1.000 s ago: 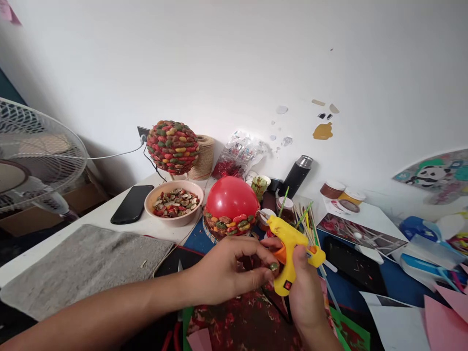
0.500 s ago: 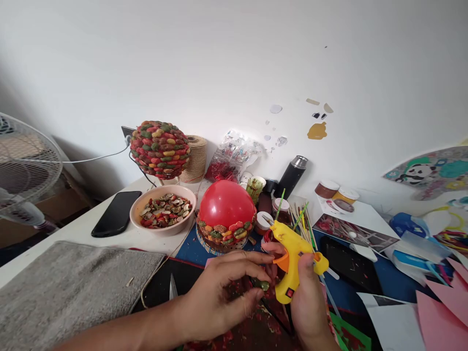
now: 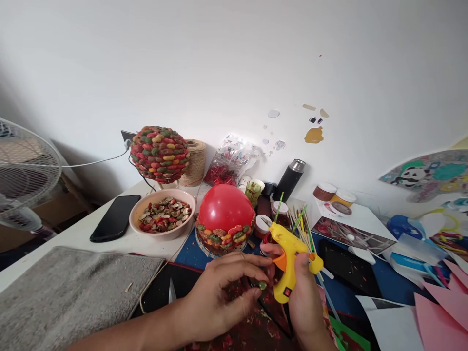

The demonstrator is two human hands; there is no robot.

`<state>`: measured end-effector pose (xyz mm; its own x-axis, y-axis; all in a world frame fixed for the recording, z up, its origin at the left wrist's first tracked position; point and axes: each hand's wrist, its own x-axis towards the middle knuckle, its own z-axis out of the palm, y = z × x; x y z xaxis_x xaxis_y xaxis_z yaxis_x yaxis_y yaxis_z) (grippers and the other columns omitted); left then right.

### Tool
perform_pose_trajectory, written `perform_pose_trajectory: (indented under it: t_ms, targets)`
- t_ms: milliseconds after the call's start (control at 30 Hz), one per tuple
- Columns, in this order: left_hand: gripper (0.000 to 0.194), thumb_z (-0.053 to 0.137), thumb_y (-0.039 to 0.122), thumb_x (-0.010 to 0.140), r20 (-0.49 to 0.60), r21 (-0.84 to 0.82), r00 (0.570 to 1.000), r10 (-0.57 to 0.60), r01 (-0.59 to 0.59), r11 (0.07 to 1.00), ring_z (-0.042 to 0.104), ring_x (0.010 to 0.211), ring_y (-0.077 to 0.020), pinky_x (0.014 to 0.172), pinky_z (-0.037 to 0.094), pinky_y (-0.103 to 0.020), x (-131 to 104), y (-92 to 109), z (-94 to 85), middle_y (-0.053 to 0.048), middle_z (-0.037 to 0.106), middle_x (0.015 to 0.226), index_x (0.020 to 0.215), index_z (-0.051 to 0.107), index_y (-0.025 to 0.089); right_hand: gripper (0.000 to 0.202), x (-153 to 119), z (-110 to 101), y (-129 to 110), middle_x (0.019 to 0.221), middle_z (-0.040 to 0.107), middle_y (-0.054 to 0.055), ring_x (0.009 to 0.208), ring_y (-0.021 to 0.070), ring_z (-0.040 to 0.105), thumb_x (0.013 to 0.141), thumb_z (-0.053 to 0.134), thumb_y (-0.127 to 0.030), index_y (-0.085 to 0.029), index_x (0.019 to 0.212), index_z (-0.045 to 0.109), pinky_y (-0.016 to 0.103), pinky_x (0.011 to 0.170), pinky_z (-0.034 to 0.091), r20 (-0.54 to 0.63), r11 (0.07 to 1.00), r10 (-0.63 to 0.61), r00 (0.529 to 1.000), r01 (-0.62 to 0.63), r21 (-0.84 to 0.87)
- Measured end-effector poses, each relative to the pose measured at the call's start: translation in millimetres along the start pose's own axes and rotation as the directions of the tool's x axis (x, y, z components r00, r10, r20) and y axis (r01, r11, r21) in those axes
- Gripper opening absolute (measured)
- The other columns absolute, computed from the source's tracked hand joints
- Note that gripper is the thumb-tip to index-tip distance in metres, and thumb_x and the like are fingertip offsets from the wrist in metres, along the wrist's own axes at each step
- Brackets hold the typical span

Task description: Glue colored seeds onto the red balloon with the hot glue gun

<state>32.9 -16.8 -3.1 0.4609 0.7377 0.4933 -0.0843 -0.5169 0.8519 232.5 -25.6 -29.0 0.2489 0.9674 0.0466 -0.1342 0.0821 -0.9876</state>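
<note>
Between the thumb and fingers of my left hand (image 3: 219, 295) is a small green-painted peanut shell (image 3: 262, 284). My right hand (image 3: 307, 302) is wrapped round a yellow glue gun (image 3: 287, 287) with an orange trigger, its nozzle tilted up and to the left. Just beyond both hands sits a red balloon (image 3: 226, 207). A band of painted shells (image 3: 219, 236) in red, green, yellow and brown rings its lower part. To the left, a pale pink bowl (image 3: 137, 222) holds many loose painted shells.
A shell-covered ball (image 3: 160, 155) stands behind the bowl, beside a twine spool (image 3: 195, 163). A phone (image 3: 115, 218) and grey cloth (image 3: 73, 292) lie left. Scissors (image 3: 171, 291) point up near my left wrist. Paint jars (image 3: 262, 225) and a black flask (image 3: 290, 180) stand behind.
The view has shifted slightly. Both hands keep their holds on the shell and the glue gun, with hardly any movement between them.
</note>
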Motion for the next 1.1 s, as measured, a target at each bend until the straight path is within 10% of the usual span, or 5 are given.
perform_pose_trajectory:
  t_ms: [967,1100]
  targets:
    - [0.03,0.074,0.009,0.088,0.31,0.012,0.95,-0.028,0.026,1.0,0.073,0.138,-0.0316,0.114,0.058,-0.041,-4,3,4.1,-0.017,0.074,0.151,0.112,0.085,0.022,0.086,7,8,-19,0.058,0.06,0.001,0.051,0.0173,0.056,0.087,0.059,-0.098,-0.016,0.093,0.084,0.026,0.046,0.045,0.009,0.999,-0.012,1.0,0.011,0.032]
    - [0.026,0.073,0.013,0.094,0.157,0.024,0.987,0.042,-0.046,0.999,0.08,0.12,-0.0272,0.105,0.062,-0.038,1,9,-2.3,-0.015,0.083,0.132,0.115,0.084,0.023,0.086,9,7,-18,0.056,0.057,0.0,0.05,0.0168,0.056,0.087,0.058,-0.098,-0.016,0.091,0.082,0.026,0.045,0.043,-0.034,0.998,0.012,0.999,-0.01,0.056]
